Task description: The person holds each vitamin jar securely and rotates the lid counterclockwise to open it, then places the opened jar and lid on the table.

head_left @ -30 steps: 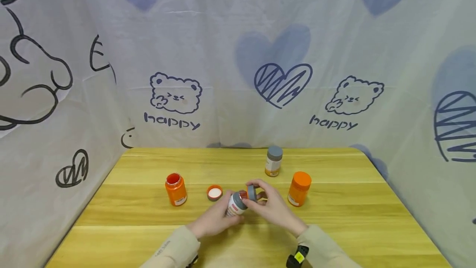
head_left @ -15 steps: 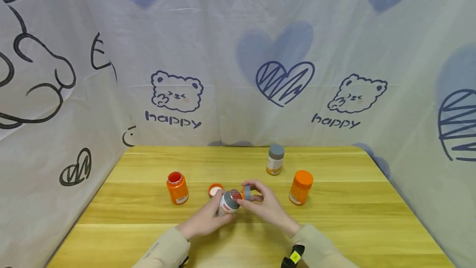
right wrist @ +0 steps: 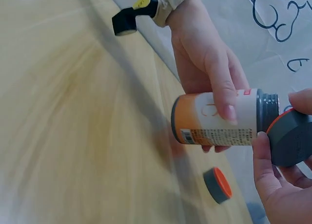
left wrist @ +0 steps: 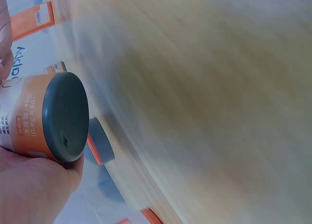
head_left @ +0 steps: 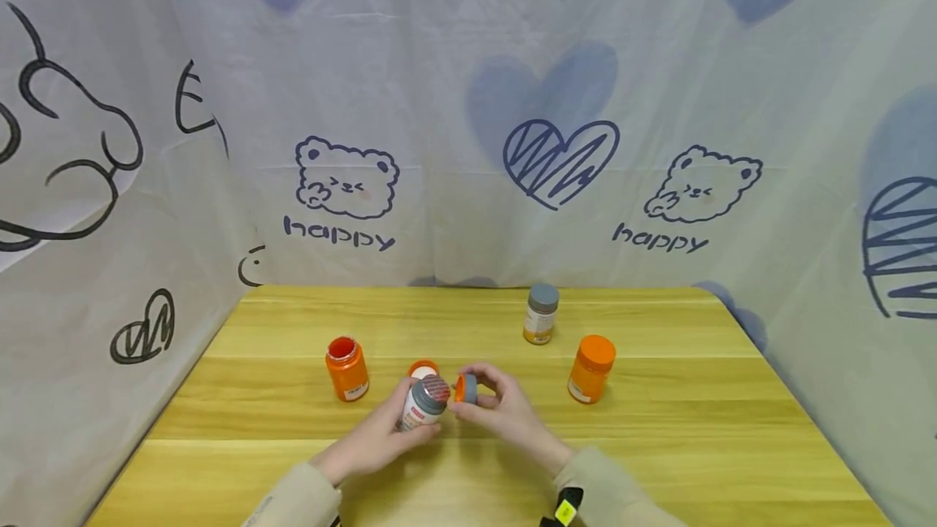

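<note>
My left hand grips a white and orange pill bottle round its body, tilted with the mouth toward the right hand. A red-striped surface covers its mouth. In the left wrist view the dark base of the bottle faces the camera. My right hand pinches a grey cap with an orange inside, just off the bottle's neck. Behind the bottle a second grey cap, orange inside with a white liner, lies on the table, partly hidden in the head view.
An uncapped orange bottle stands at left on the wooden table. A grey-capped bottle stands at the back, and an orange-capped orange bottle at right. A printed cloth hangs behind.
Both hands have moved left. The cap has come away from the bottle's mouth and turned its orange inside into view; the bottle now partly covers the loose cap.
</note>
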